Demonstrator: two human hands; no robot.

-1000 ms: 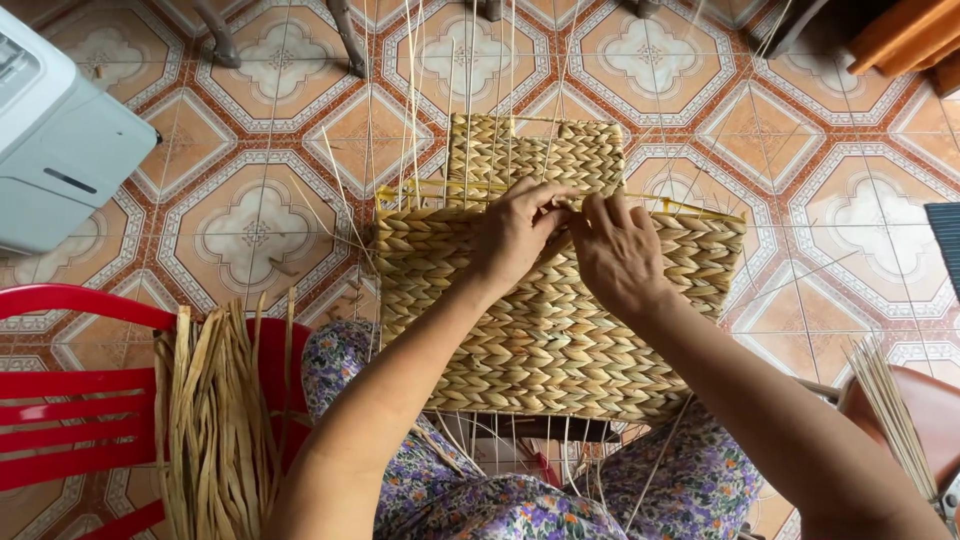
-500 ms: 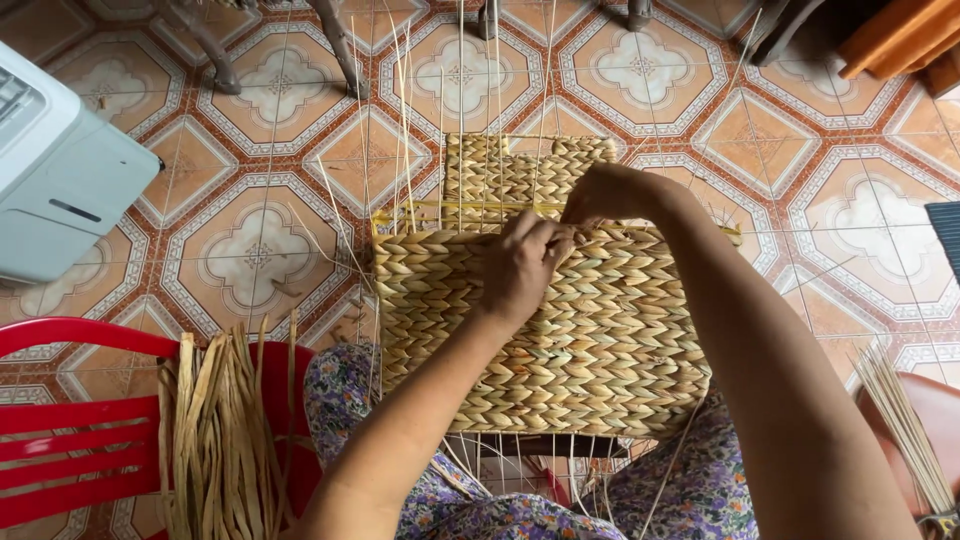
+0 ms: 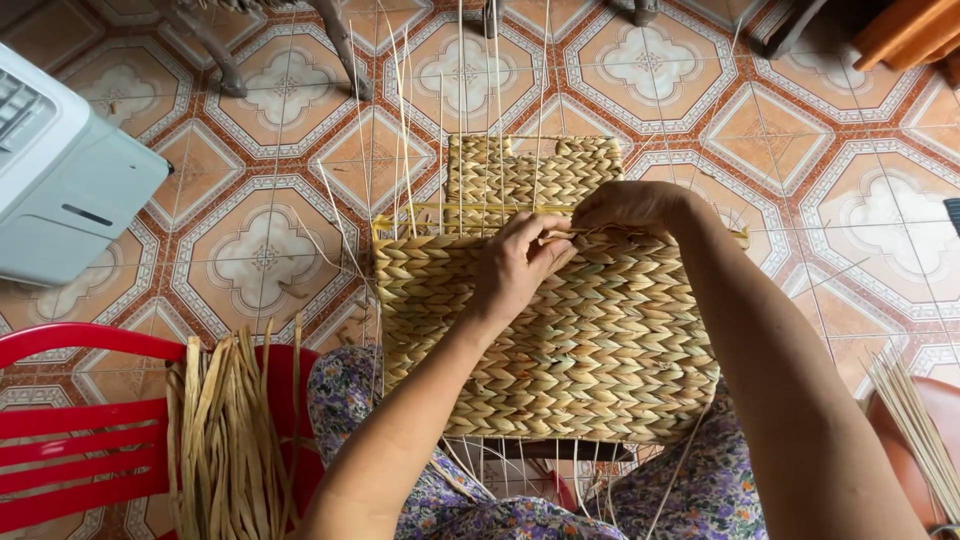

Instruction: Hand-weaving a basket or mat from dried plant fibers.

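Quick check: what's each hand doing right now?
Left hand: shut on the straw strand at the woven panel.
Right hand: shut on the straw strand.

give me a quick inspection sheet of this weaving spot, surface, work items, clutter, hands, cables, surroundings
surface: patterned orange and white tiled floor; the work rests on a lap in floral cloth.
job's things: tan woven straw panel on a frame, thin upright stakes rising from its top edge.
clutter: bundle of loose dried straw strands lying on a red plastic chair; bundle of thin pale sticks at lower right.
grippers: left hand and right hand both pinch at the panel's top row.
cables: nothing seen.
surroundings: white box-shaped appliance at left; furniture legs at top.
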